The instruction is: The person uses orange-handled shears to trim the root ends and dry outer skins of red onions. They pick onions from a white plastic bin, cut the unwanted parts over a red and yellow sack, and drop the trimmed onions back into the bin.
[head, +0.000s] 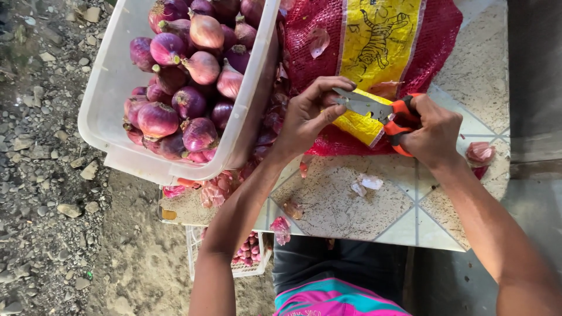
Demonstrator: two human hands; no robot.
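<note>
Fingers [328, 108] of left hand [307, 117] pinch one scissors [374, 111]; right hand [430, 131] clasps two handles.

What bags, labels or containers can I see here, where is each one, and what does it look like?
Mesh sack: red netting, lying on the tiled table at the top right.
Label: yellow band across the sack, bearing a drawn animal figure and print; the left hand pinches its lower end.
Tub: white plastic, rectangular, upper left, full of purple onions.
Crate: white, below the table.
</note>
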